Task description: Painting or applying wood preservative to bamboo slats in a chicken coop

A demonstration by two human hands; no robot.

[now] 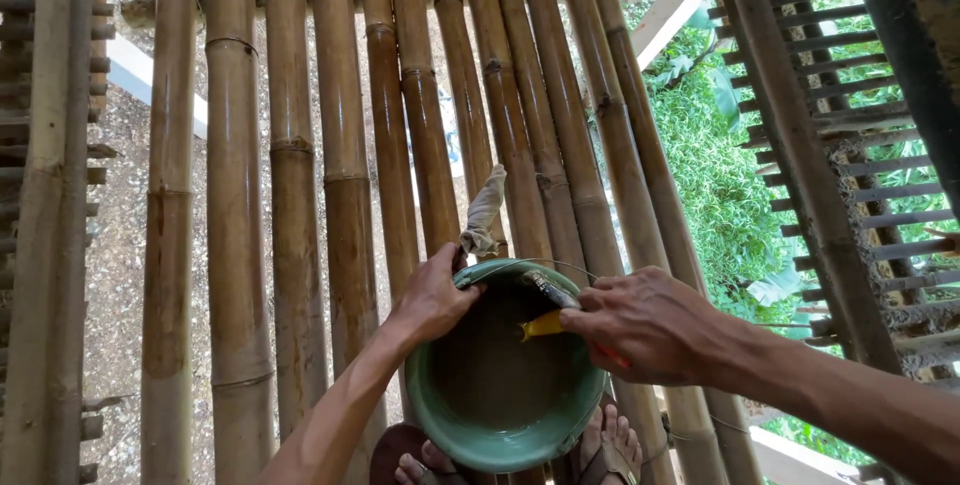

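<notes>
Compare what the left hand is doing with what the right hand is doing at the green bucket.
The left hand grips the rim of the green bucket, with a rag sticking up beside it; the right hand holds a brush with a yellow handle over the opening. The left hand's grip is on the bucket's left edge; the right hand reaches in from the right. Both are bare and meet at the bucket, in front of the bamboo poles.

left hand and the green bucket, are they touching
Touching. The head view shows the left hand gripping the rim of the green bucket, fingers curled over its edge beside a rag.
</notes>
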